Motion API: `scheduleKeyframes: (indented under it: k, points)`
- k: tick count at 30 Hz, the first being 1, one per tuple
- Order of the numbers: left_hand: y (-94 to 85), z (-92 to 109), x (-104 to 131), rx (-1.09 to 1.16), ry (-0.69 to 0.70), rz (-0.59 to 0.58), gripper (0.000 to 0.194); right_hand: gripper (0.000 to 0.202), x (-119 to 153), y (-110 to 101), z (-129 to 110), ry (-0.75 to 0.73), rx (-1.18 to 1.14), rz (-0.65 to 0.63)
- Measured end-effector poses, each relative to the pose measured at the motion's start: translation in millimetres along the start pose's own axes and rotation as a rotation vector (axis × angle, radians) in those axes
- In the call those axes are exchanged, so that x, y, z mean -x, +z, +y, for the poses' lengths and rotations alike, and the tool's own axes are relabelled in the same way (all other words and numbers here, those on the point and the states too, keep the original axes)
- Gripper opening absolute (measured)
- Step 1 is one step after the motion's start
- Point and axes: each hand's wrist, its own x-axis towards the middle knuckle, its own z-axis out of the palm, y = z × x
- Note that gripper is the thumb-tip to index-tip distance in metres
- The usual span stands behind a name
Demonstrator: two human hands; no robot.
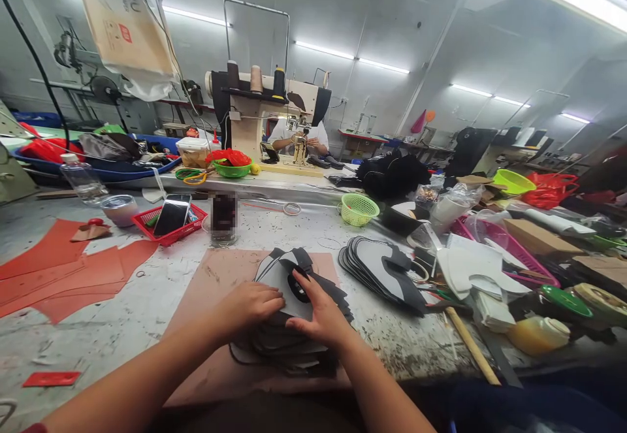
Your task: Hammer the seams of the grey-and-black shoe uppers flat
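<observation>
Head view — both hands sit on a stack of cut shoe-upper pieces [289,302] on a brown mat [215,276] near the front bench edge. Left hand [249,305] lies flat, fingers pressing the top piece, apparently to keep the pile from sliding. Right hand [321,319] has its thumb and fingers closed on the top piece's edge, by the dark oval cut-out. Pieces look grey-white with black trim, thin, flexible, fanned unevenly. A second stack [382,270] lies just right, apart. Red sheets [63,270] spread left; red tray [169,224] with a phone behind; a sewing machine [264,116] further back.
</observation>
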Motion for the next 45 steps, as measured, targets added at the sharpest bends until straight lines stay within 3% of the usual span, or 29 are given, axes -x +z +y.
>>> scheduleKeyframes:
  k: [3, 5, 8, 9, 11, 14, 17, 19, 21, 24, 27, 30, 33, 38, 41, 45]
  points:
    - [-6.8, -2.3, -9.7, -0.011, 0.006, 0.032, 0.021, 0.071, -3.3, 5.9, -2.4, -0.026, 0.072, -0.008]
    - [-13.6, -4.5, -14.2, -0.043, -0.058, 0.137, 0.022, 0.060, -5.7, 6.7, -2.1, -0.039, 0.089, 0.056]
    - [-22.1, -6.0, -13.5, -0.101, -0.185, 0.294, 0.019, 0.059, -8.6, 3.4, 1.8, -0.041, 0.096, 0.192]
    - [-23.1, -5.8, -11.3, -0.118, -0.187, 0.253, 0.018, 0.059, -9.3, 1.8, 3.6, -0.048, 0.110, 0.228]
    - [-21.8, -5.1, -5.8, -0.139, -0.115, 0.026, 0.016, 0.061, -10.0, -1.1, 6.3, -0.089, 0.164, 0.261]
    - [-15.0, -6.3, -0.1, -0.157, -0.026, -0.245, 0.022, 0.059, -10.2, -3.5, 4.8, -0.141, 0.283, 0.190]
    - [-10.4, -10.1, -1.3, -0.162, 0.015, -0.288, 0.034, 0.044, -9.4, -4.6, -3.9, -0.137, 0.359, 0.023]
    - [-9.9, -11.1, -4.4, -0.175, 0.077, -0.306, 0.030, 0.037, -8.6, -5.1, -9.7, -0.131, 0.359, -0.073]
    - [-10.7, -10.1, -7.2, -0.194, 0.155, -0.306, 0.019, 0.044, -8.0, -5.5, -12.6, -0.127, 0.341, -0.127]
    - [-14.2, -9.1, -9.2, -0.222, 0.255, -0.260, 0.015, 0.047, -8.5, -5.1, -10.2, -0.140, 0.347, -0.171]
    - [-20.3, -12.1, -7.9, -0.258, 0.266, -0.169, 0.022, 0.026, -10.3, -3.3, -3.5, -0.151, 0.399, -0.175]
    - [-26.3, -12.5, -3.2, -0.278, 0.202, 0.056, 0.019, 0.018, -11.9, -1.6, 4.0, -0.121, 0.393, -0.080]
    - [-28.2, -4.9, 2.3, -0.228, 0.228, 0.267, 0.013, 0.015, -13.2, -1.6, 11.3, -0.079, 0.310, 0.042]
    - [-19.1, 3.8, 5.1, -0.257, 0.240, 0.198, 0.006, 0.008, -17.1, -6.0, 19.8, -0.060, 0.274, 0.097]
    - [-10.8, 1.3, 2.0, -0.305, 0.157, 0.264, 0.002, 0.023, -20.0, -7.8, 22.6, -0.089, 0.253, 0.104]
    - [-4.9, 1.3, -9.4, -0.366, 0.096, 0.354, 0.015, 0.053, -20.9, -1.3, 27.9, -0.192, 0.252, 0.182]
